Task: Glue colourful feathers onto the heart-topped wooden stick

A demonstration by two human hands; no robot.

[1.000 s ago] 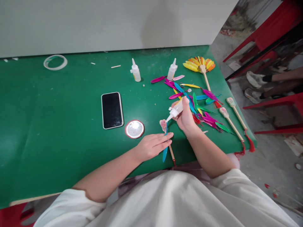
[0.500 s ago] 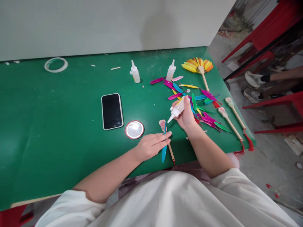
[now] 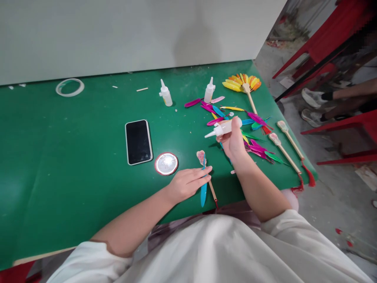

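Observation:
My left hand point(image 3: 190, 182) holds a blue feather point(image 3: 203, 194) between its fingers, with the quill end towards a wooden fan handle point(image 3: 212, 190) on the table. The handle's pink-patterned head point(image 3: 201, 156) shows beyond my fingertips, and its middle is partly hidden by them. My right hand point(image 3: 234, 143) is closed around a white glue bottle point(image 3: 225, 127), held tilted nearly flat with the nozzle pointing left, apart from the handle. Loose feathers point(image 3: 257, 150) in magenta, green, blue and yellow lie behind and beside my right hand.
Two more glue bottles point(image 3: 166, 96) point(image 3: 209, 92) stand at the back. A phone point(image 3: 138, 142) and a round mirror-like disc point(image 3: 166, 163) lie left of my hands. At right are a finished-looking feather fan point(image 3: 246, 87) and two tasselled handles point(image 3: 285, 153) point(image 3: 291, 140). A tape roll point(image 3: 70, 88) lies far left.
My right hand has tipped the glue bottle flatter and lifted its nozzle away from the handle's head. My left hand with the blue feather has stayed nearly in place.

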